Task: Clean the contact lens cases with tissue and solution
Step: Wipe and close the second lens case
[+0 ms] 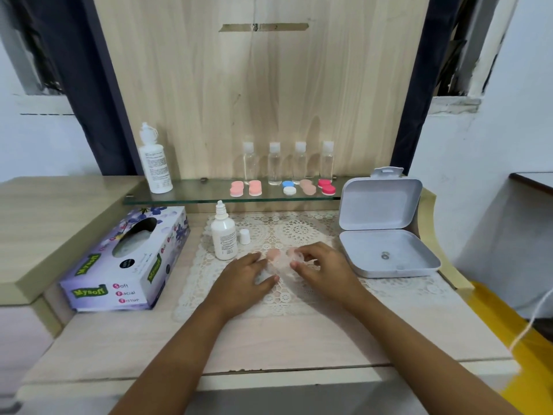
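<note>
A pale pink contact lens case lies on the lace mat between my hands, with a thin crumpled tissue under and around it. My left hand rests on the tissue's left side, thumb and fingers pinching it. My right hand grips the case's right end with bent fingers. An uncapped small solution bottle stands just left of my left hand, its white cap beside it. Several more lens cases, including a pink one and a blue-and-white one, sit on the glass shelf.
A purple tissue box lies at the left. An open white hinged box stands at the right. On the glass shelf are a tall white bottle and several clear small bottles. The table's front edge is near me.
</note>
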Available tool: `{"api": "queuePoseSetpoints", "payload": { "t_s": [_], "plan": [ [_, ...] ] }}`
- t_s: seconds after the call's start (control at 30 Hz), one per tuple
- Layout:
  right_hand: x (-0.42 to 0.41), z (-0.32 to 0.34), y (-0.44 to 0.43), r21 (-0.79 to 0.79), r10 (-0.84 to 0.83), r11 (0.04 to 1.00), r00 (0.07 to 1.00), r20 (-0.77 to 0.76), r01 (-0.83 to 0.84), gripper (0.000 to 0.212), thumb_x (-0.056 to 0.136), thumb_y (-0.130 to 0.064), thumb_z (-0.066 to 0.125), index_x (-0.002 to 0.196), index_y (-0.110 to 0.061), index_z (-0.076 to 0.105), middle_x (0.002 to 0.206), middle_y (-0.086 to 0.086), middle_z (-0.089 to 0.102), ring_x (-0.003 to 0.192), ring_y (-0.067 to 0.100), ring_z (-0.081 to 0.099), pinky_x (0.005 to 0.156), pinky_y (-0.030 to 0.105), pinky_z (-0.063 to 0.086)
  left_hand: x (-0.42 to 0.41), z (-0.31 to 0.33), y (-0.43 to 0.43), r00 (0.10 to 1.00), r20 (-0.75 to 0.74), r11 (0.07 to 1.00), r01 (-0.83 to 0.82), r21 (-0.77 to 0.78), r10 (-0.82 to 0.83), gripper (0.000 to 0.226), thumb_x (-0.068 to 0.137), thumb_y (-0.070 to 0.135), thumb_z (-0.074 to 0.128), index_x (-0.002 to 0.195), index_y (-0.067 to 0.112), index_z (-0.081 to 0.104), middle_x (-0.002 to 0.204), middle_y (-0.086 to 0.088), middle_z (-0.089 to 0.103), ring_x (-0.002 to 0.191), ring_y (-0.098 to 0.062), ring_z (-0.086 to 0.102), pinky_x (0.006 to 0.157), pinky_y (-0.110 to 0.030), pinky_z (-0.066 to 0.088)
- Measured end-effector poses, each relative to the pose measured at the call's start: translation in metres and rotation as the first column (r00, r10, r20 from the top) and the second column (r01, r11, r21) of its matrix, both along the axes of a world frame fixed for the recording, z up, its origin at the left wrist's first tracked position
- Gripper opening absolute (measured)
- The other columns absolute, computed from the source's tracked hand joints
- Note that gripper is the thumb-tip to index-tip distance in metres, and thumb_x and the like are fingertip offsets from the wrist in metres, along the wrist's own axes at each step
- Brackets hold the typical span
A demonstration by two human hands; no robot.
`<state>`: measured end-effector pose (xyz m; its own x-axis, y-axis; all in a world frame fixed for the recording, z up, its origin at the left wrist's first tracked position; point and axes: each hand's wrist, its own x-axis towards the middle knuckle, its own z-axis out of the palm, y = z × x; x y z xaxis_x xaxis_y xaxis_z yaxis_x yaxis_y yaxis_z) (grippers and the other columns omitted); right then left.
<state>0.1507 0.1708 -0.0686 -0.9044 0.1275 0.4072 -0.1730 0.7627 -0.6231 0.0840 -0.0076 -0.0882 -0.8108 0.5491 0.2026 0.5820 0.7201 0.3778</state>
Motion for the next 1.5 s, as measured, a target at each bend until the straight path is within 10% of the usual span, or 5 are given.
{"api": "queuePoseSetpoints", "payload": {
  "t_s": [0.17,0.73,0.97,1.2,1.5],
  "plan": [
    [-0.003,-0.013,-0.001,0.046,-0.035,0.998,0.999,0.004,0.035,0.033,0.087,-0.026,0.062,0.116,-0.012,0.062,0.108,-0.001,0.057,0.087,0.004,0.047,0.069,-0.003,0.031,0.000,0.000,0.001,1.000,0.009,1.000,-0.002,-0.011,0.002,0.061,0.091,0.052,0.046,0.142,0.019,0.039,0.153,0.004,0.027,0.139,-0.014,0.024,0.110,-0.024,0.019],
    [-0.002,-0.023,-0.001,0.158,0.001,0.987,1.000,0.030,-0.006,0.028,0.088,-0.025,0.056,0.112,-0.011,0.064,0.103,-0.003,0.051,0.103,0.014,0.049,0.082,0.016,0.032,0.019,0.058,-0.031,0.996,-0.063,0.985,0.072,0.158,-0.062,0.027,0.093,0.035,0.051,0.111,0.022,0.066,0.101,0.009,0.064,0.088,-0.002,0.058,0.081,-0.024,0.047],
    [-0.003,-0.025,0.000,0.170,0.002,0.985,1.000,0.018,-0.005,0.033,0.090,-0.028,0.054,0.117,-0.012,0.061,0.104,-0.006,0.049,0.099,0.010,0.046,0.081,0.017,0.032,-0.004,0.098,-0.092,0.925,-0.234,0.920,-0.214,0.327,0.298,0.024,0.093,0.030,0.052,0.096,0.013,0.069,0.087,0.003,0.065,0.077,-0.015,0.057,0.060,-0.019,0.036],
    [-0.005,-0.027,0.002,0.187,-0.002,0.982,1.000,0.028,-0.003,0.033,0.090,-0.030,0.054,0.118,-0.013,0.061,0.111,-0.002,0.053,0.103,0.013,0.048,0.083,0.019,0.033,-0.066,0.096,-0.147,0.845,-0.147,0.857,-0.511,0.064,0.514,0.022,0.090,0.014,0.049,0.101,0.010,0.067,0.100,-0.011,0.065,0.081,-0.024,0.056,0.072,-0.034,0.046],
    [-0.005,-0.028,0.004,0.219,0.003,0.976,1.000,0.014,-0.006,0.031,0.088,-0.027,0.059,0.112,-0.009,0.065,0.108,0.001,0.057,0.100,0.014,0.051,0.082,0.017,0.033,-0.073,0.094,-0.151,0.917,0.035,0.845,-0.352,-0.404,0.398,0.032,0.091,0.013,0.045,0.117,0.019,0.065,0.122,-0.006,0.060,0.094,-0.017,0.050,0.077,-0.022,0.034]
  ]
}}
